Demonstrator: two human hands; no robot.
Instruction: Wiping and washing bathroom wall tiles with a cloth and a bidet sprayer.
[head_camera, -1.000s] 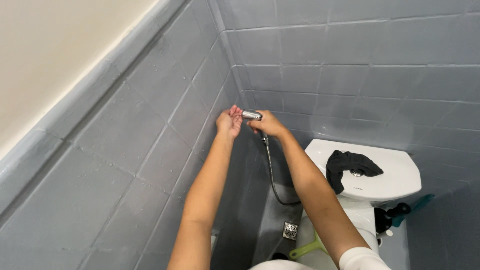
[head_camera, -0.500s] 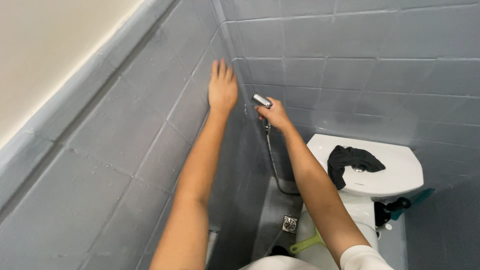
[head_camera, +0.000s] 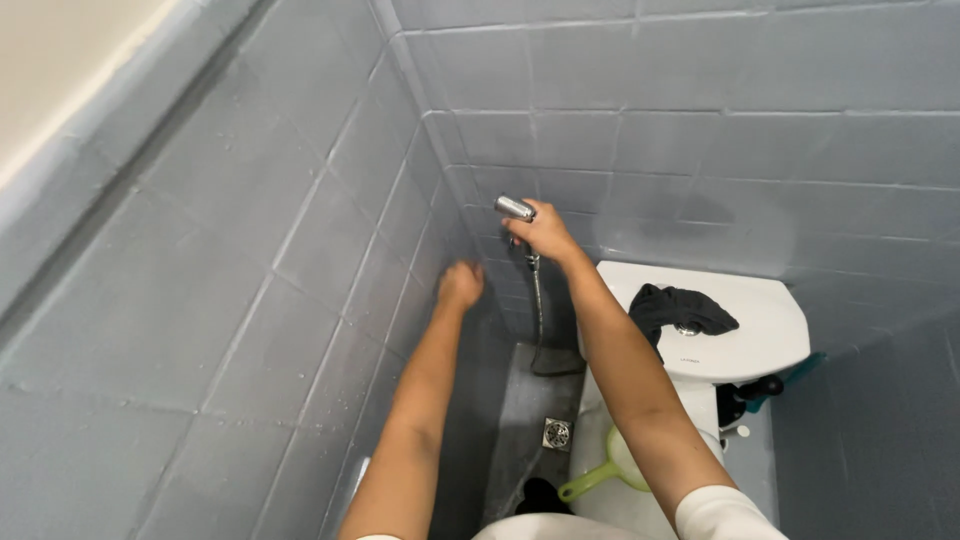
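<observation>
We see the grey tiled wall (head_camera: 250, 250) just left of our loosely curled, empty left hand (head_camera: 460, 287), while our right hand (head_camera: 545, 232), above it, is clenched round the chrome sprayer (head_camera: 514, 208), nozzle pointing left.

Chrome hand sprayer (head_camera: 516, 208), short cylindrical head, held up near the tiled corner, lying roughly level with nozzle end toward the left wall. Ribbed metal hose (head_camera: 538, 300) attached below, hanging straight down, curving at the bottom toward the toilet base.
</observation>
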